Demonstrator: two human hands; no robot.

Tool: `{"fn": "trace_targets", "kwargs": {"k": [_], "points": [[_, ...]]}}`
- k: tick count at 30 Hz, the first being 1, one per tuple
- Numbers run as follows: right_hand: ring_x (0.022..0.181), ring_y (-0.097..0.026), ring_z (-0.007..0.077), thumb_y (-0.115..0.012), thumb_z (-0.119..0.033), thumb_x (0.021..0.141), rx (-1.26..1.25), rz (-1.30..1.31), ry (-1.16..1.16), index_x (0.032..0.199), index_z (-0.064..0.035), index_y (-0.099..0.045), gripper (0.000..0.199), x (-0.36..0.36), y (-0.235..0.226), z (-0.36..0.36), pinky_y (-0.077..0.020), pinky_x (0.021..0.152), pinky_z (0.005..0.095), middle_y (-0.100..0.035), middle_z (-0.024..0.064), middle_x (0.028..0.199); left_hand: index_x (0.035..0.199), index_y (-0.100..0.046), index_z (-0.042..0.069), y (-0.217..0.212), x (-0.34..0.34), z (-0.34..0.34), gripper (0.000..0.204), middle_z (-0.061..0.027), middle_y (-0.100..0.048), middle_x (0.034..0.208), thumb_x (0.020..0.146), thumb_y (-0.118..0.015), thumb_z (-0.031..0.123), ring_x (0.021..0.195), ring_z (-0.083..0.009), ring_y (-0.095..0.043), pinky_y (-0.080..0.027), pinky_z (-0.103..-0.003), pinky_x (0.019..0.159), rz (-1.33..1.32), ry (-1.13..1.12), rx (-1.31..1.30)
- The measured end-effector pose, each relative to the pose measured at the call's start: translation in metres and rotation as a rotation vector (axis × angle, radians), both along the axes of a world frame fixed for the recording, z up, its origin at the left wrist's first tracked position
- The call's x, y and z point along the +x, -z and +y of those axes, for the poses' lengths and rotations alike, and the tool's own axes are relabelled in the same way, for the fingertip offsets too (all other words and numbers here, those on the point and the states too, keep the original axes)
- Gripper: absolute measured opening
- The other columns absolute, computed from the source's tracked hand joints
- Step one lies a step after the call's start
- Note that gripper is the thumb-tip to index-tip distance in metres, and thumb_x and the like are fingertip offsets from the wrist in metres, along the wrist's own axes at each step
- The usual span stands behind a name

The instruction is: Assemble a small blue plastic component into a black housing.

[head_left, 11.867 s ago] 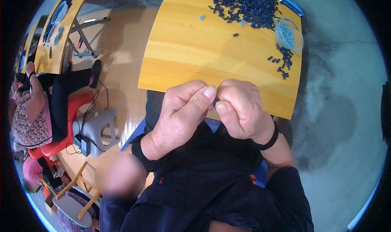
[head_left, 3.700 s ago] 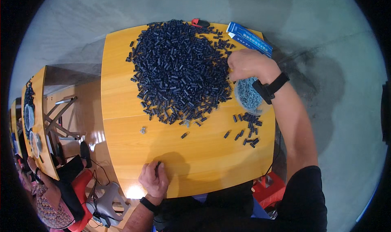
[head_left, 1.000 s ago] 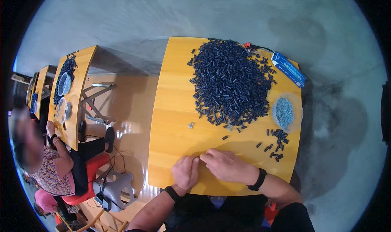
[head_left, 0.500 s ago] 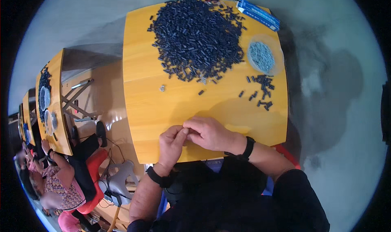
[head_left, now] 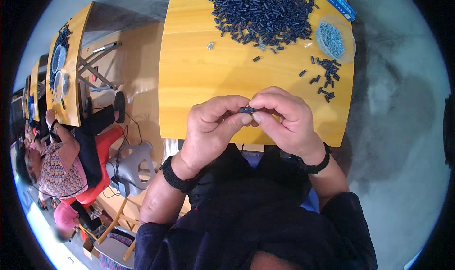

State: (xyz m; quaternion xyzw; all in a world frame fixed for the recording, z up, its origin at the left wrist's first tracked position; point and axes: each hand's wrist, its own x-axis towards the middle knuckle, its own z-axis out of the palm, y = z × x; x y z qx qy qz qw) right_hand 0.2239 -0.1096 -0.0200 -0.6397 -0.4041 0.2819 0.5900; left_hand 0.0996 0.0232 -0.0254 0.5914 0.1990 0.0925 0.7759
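Note:
My left hand (head_left: 211,125) and my right hand (head_left: 286,120) meet above the table's near part. Between their fingertips is a small black plastic piece (head_left: 246,109), pinched from both sides. Fingers hide its ends, so any smaller part inside cannot be made out. Beyond the hands lies a large heap of black plastic pieces (head_left: 263,14). Small silvery metal parts (head_left: 330,40) fill a clear round tub (head_left: 350,49) at the right edge. A smaller group of black pieces (head_left: 328,73) is scattered nearer to my right hand.
A few tiny silvery bits (head_left: 210,45) and a single black piece (head_left: 257,59) lie on the yellow table (head_left: 189,80). At the far right is a blue box (head_left: 335,3). To the left, another person (head_left: 64,161) sits at a separate table (head_left: 71,80) with tubs and black pieces.
Both hands have risen closer to the view and turned, so the black piece now shows between the fingertips. The whole view has shifted, with the table appearing higher and further right.

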Motion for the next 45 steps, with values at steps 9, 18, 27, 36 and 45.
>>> {"fn": "trace_targets", "kwargs": {"k": [9, 18, 27, 36, 45], "points": [[0.072, -0.063, 0.026, -0.064, 0.008, 0.078, 0.036, -0.2, -0.065, 0.095, 0.0011, -0.063, 0.019, -0.013, -0.011, -0.007, -0.0497, 0.062, 0.0325, -0.063, 0.013, 0.082, 0.101, -0.067, -0.001, -0.001, -0.024, -0.006, 0.017, -0.0051, -0.069, 0.088, 0.083, -0.069, -0.002, 0.081, -0.0094, -0.063, -0.051, -0.023, 0.072, 0.062, 0.014, -0.005], [0.071, -0.063, 0.0266, -0.064, 0.008, 0.077, 0.021, -0.229, -0.077, 0.096, 0.0008, -0.062, 0.019, -0.022, -0.014, -0.018, -0.0493, 0.061, 0.0327, -0.062, 0.0135, 0.082, 0.096, -0.069, 0.0, -0.008, -0.033, -0.011, 0.015, -0.0099, -0.07, 0.085, 0.081, -0.07, 0.0, 0.077, -0.0153, -0.066, -0.051, -0.026, 0.07, -0.022, 0.035, 0.278], [0.066, -0.061, 0.0223, -0.063, 0.002, 0.081, -0.062, -0.075, -0.009, 0.095, -0.0011, -0.062, 0.014, -0.03, -0.001, -0.037, -0.0467, 0.059, 0.0316, -0.061, 0.0116, 0.077, 0.095, -0.069, 0.0, -0.003, -0.034, -0.024, 0.014, -0.0112, -0.07, 0.084, 0.081, -0.068, -0.001, 0.077, -0.0158, -0.066, -0.051, -0.026, 0.071, 0.066, 0.094, 0.321], [0.081, -0.062, 0.0361, -0.061, -0.008, 0.083, -0.502, -0.708, 0.26, 0.094, -0.002, -0.063, 0.013, 0.05, 0.069, -0.083, -0.0501, 0.07, 0.0431, -0.065, 0.0179, 0.087, 0.106, -0.063, -0.006, 0.098, -0.038, -0.011, 0.022, -0.008, -0.068, 0.087, 0.086, -0.064, 0.004, 0.074, -0.0122, -0.064, -0.053, -0.025, 0.069, 0.345, -0.097, 0.147], [0.079, -0.063, 0.036, -0.06, -0.013, 0.084, -0.711, -0.721, 0.467, 0.091, -0.0075, -0.063, 0.01, 0.089, 0.084, -0.099, -0.0499, 0.068, 0.0441, -0.065, 0.0154, 0.085, 0.097, -0.065, -0.005, 0.104, -0.032, -0.012, 0.015, -0.0053, -0.065, 0.074, 0.087, -0.064, 0.006, 0.059, -0.0091, -0.059, -0.048, -0.024, 0.054, 0.378, -0.242, 0.28]]}}
